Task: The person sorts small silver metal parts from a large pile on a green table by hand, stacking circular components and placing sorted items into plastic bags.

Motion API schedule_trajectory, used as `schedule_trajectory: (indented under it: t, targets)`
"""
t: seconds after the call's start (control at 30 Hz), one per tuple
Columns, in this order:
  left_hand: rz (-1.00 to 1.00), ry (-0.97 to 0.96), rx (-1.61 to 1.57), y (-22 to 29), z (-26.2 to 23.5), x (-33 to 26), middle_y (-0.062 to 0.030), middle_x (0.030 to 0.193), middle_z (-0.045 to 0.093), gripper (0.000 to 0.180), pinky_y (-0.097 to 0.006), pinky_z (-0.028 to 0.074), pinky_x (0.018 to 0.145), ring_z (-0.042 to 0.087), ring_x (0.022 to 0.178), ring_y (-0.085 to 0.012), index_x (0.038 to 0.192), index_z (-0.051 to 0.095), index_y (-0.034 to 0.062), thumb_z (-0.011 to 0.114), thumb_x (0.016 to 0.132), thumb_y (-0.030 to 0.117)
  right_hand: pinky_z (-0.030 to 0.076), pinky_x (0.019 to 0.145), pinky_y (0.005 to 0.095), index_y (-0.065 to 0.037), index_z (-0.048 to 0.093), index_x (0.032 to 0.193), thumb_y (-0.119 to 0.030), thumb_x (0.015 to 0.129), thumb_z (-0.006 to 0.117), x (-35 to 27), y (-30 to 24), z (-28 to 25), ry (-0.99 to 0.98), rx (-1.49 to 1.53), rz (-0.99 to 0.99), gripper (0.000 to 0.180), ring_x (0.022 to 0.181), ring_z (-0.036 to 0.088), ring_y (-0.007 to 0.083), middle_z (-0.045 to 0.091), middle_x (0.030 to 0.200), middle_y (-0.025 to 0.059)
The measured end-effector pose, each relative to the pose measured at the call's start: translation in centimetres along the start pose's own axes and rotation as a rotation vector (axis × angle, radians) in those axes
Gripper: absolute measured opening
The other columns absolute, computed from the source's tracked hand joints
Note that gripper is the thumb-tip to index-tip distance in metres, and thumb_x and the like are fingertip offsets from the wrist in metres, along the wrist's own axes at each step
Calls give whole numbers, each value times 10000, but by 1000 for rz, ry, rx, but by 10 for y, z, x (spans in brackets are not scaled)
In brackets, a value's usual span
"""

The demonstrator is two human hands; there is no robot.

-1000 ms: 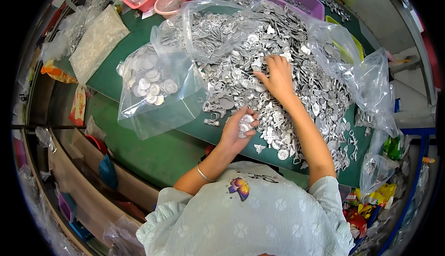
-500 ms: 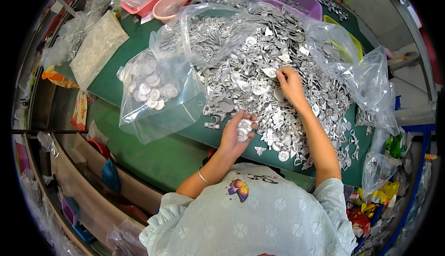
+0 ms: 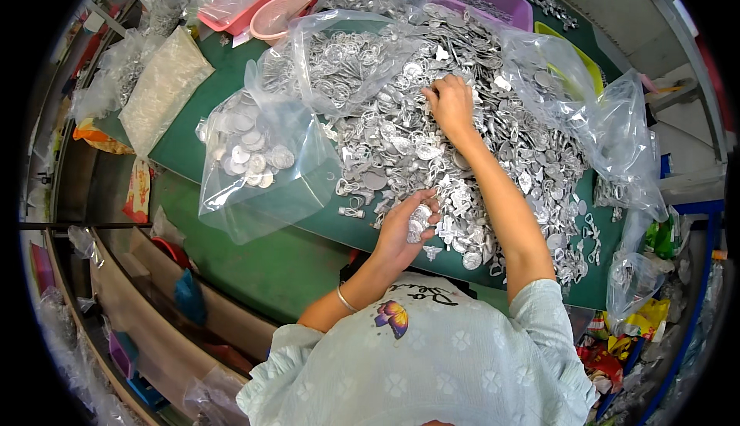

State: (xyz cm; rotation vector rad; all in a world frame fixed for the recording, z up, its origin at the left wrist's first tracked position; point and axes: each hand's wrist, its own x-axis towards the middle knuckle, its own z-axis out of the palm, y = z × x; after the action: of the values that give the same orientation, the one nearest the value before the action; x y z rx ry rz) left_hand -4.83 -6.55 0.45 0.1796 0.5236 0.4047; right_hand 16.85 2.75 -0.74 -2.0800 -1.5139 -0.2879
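Across the green surface (image 3: pixel 220 79) spread a heap of silvery metal pieces (image 3: pixel 397 137), with a clear bag (image 3: pixel 297 187) of pale discs (image 3: pixel 248 139) to its left. By the heap's near edge, the left hand (image 3: pixel 398 233) had its fingers curled around silvery medallions (image 3: pixel 418 222). Over the middle, the right hand (image 3: pixel 452 108) had bent fingers; whether they gripped anything could not be told.

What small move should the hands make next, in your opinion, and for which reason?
Perhaps the right hand should add one more to the round pieces in the left hand. Its fingers are at the metal pile, and the clear bag holds similar discs. Whether the right hand grips something now, I cannot tell.
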Motion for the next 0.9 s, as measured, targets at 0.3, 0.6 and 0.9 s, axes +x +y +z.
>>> schedule_trajectory:
  t: [0.3,0.6,0.9]
  targets:
    - [28,33,-57,2,-13,3,-49,860,512,260,-213,324,479,455,725,-134,1087,515,34,504,903,217,409,670,357,-7,603,679,-217,738,666,-35,22,-69,-307,468,338,227,714,538,278,581,726,110]
    - [39,-40,-163,-4,-10,7,-112,1307,447,355,-374,397,954,425,1210,-266,1219,448,33,412,927,232,349,930,449,-35,490,1172,-256,766,656,-92,3,-91,-169,26,-108,491,1153,417,341,464,1231,167]
    - [-34,-57,-289,-7,-26,3,-57,932,497,178,-212,363,501,459,770,-143,910,524,94,461,923,260,348,973,434,-42,500,1167,-224,788,631,-152,-22,-110,-402,126,-178,440,1241,336,388,381,1322,162]
